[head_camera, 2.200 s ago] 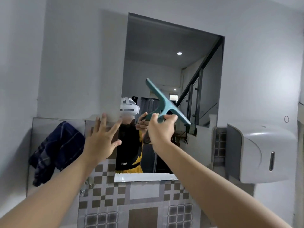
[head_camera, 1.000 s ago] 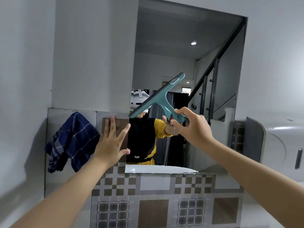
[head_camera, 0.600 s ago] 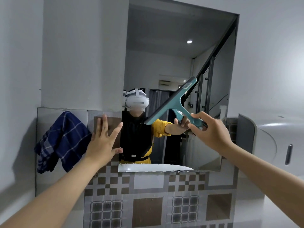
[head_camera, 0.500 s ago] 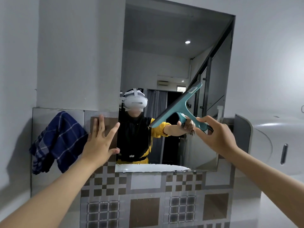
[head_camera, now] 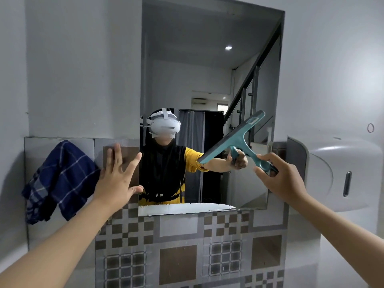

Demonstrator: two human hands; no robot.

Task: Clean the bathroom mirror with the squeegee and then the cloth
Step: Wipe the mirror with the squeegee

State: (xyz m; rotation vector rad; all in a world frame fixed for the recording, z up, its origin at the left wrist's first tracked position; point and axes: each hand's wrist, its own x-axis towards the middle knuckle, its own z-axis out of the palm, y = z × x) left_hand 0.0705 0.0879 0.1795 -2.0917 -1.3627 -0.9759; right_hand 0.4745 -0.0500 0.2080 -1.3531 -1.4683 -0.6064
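The rectangular wall mirror (head_camera: 187, 59) fills the upper middle of the head view and reflects a person with a headset. A teal squeegee (head_camera: 232, 140) is tilted against the mirror's right half, blade running from lower left to upper right. My right hand (head_camera: 280, 179) grips its handle end from the right. My left hand (head_camera: 116, 179) is spread flat on the tiled wall at the mirror's lower left corner, fingers apart. A dark blue checked cloth (head_camera: 60, 179) hangs on the wall to the left. A white foamy band (head_camera: 182, 208) lies along the mirror's bottom edge.
A white paper dispenser (head_camera: 340, 173) juts from the wall just right of the mirror. Patterned grey and brown tiles (head_camera: 176, 246) cover the wall below it. Plain grey wall lies above and to both sides.
The squeegee swung from tilting down to the right to tilting up to the right. It then travelled across the mirror from centre to the right half. My left hand stayed on the tiles.
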